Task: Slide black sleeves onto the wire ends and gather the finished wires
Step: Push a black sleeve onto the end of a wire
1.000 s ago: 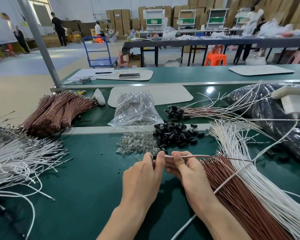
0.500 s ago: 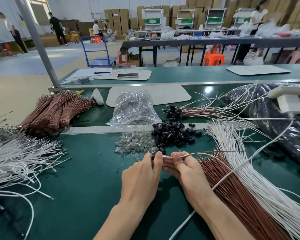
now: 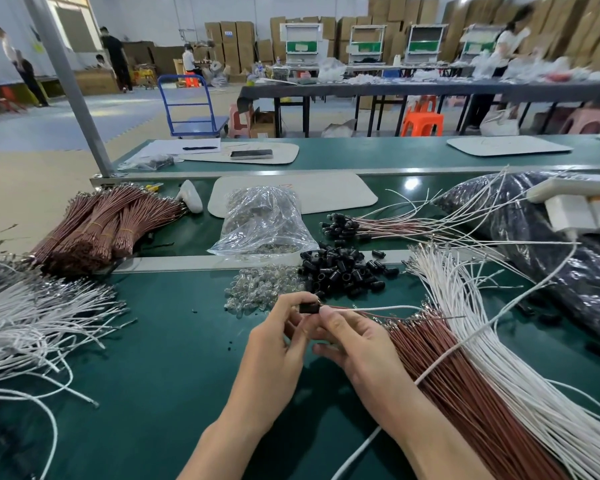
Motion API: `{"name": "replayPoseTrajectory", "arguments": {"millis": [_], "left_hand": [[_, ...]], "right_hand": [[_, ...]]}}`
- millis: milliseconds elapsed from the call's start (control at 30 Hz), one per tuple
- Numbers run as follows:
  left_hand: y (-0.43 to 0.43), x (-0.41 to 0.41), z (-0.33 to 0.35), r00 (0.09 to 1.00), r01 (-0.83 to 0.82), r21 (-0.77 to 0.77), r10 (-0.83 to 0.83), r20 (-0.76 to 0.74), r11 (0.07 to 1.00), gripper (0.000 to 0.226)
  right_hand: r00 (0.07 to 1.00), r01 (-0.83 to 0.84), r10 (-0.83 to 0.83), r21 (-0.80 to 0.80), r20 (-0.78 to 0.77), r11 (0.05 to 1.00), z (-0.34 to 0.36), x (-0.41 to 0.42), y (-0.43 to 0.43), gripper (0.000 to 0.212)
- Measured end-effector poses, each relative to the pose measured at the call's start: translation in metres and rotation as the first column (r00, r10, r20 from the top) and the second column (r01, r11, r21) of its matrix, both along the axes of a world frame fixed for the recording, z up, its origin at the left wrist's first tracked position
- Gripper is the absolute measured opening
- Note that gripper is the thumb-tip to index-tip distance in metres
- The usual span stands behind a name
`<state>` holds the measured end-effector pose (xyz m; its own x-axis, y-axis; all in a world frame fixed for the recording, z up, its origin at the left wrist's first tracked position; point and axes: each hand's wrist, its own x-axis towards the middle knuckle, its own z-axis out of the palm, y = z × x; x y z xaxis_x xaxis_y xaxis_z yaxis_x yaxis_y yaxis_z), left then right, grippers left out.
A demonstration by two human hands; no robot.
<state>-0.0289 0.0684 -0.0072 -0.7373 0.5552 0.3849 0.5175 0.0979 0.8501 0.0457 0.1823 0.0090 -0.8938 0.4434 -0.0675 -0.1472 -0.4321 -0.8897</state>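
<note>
Bare belt (image 3: 174,358) lies between loose white wires (image 3: 32,323) and brown wires (image 3: 465,403); black sleeves (image 3: 343,271) ahead.

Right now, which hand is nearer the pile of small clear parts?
Left. The left hand, pinching a black sleeve, sits at the pile's near right edge; the right hand, holding the wire, is farther right.

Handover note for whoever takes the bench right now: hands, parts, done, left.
Left hand pinches a black sleeve at the end of the wire pair. Right hand pinches that pair just behind the sleeve. How far on the sleeve sits cannot be told.
Loose sleeves lie just beyond the hands. Unsleeved brown wires and white wires fan out to the right.
Done: a sleeved batch lies farther back.
Left: seat this sleeve, add the pair to the batch, and repeat for the rest.
</note>
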Motion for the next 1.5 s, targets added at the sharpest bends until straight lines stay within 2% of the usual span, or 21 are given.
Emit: {"name": "replayPoseTrajectory", "arguments": {"millis": [67,167,367,533,767,933,1200,1267,1333,1400,1500], "left_hand": [[0.001,0.001,0.0,1.0,0.003,-0.036,-0.003,-0.009,0.999,0.02],[0.002,0.004,0.002,1.0,0.005,-0.124,-0.002,0.025,0.992,0.028],[0.002,0.007,0.007,0.991,-0.131,-0.203,0.127,-0.035,0.97,0.036],[0.005,0.007,0.006,0.98,-0.2,-0.237,0.191,-0.061,0.951,0.035],[0.003,0.006,0.006,0.98,-0.192,-0.3,0.163,-0.117,0.934,0.049],[0.004,0.008,0.006,0.975,-0.214,-0.341,0.181,-0.128,0.915,0.054],[0.004,0.007,0.007,0.983,-0.184,-0.389,0.161,-0.09,0.903,0.056],[0.004,0.007,0.006,0.985,-0.171,-0.374,0.151,-0.083,0.912,0.054],[0.003,0.006,0.004,0.994,-0.109,-0.295,0.113,-0.002,0.949,0.051],[0.002,0.005,0.005,0.994,-0.064,-0.149,0.077,0.081,0.987,0.045],[-0.002,-0.003,0.014,0.971,-0.169,0.095,0.149,0.185,0.981,0.04]], "right_hand": [[1.0,0.012,-0.012,0.009,0.003,1.0,0.002,0.001,0.0,0.026],[0.999,0.035,-0.036,0.048,0.018,0.998,0.004,0.003,0.0,0.029],[0.997,-0.002,-0.013,0.199,0.071,0.98,0.002,0.002,-0.002,0.02],[0.996,-0.004,-0.011,0.169,0.089,0.986,0.0,0.001,0.001,0.042],[0.999,-0.008,-0.001,0.184,0.049,0.983,-0.001,0.002,0.001,0.033],[0.997,0.013,-0.031,0.258,0.065,0.966,-0.002,0.004,-0.001,0.027],[0.998,0.008,-0.024,0.267,0.058,0.964,-0.002,0.004,-0.002,0.031],[0.998,0.007,-0.022,0.254,0.055,0.967,-0.002,0.004,-0.002,0.031],[0.998,0.02,-0.032,0.243,0.046,0.97,-0.002,0.004,-0.003,0.033],[0.997,0.063,-0.071,0.253,0.023,0.965,-0.002,0.004,-0.006,0.033],[0.977,0.21,-0.211,0.223,-0.023,0.952,0.004,0.005,-0.006,0.036]]}}
